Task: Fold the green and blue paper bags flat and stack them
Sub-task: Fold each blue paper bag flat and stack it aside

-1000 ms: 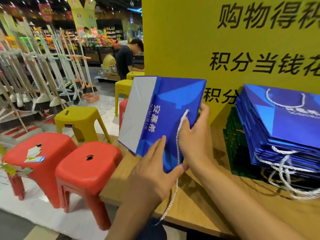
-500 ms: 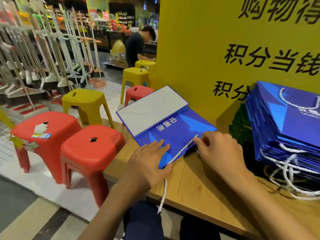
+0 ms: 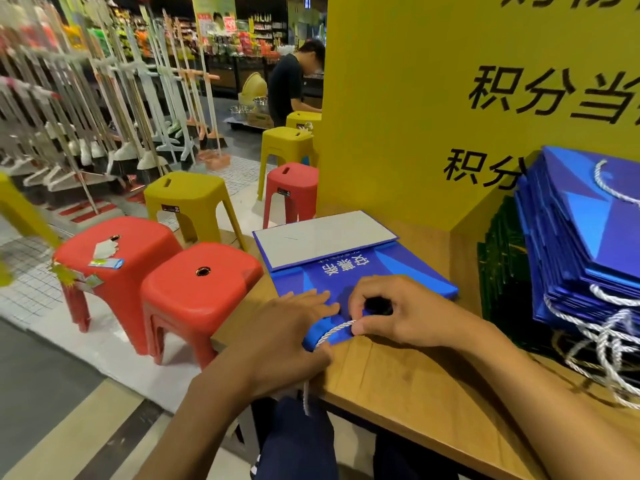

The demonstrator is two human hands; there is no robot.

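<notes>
At the worktop [image 3: 415, 379] edge, the left hand [image 3: 287, 323] lies flat on the blue bag [image 3: 398, 268]; the right hand [image 3: 401, 315] pinches its cord [image 3: 337, 329]. Tugging could reopen the fold.

Left hand [image 3: 284, 337] and right hand [image 3: 412, 313] on bare forearms [image 3: 194, 410]; legs in dark navy trousers [image 3: 298, 445].

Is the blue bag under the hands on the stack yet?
No: the blue bag lies on the wooden table, apart from the stack of folded bags.
</notes>
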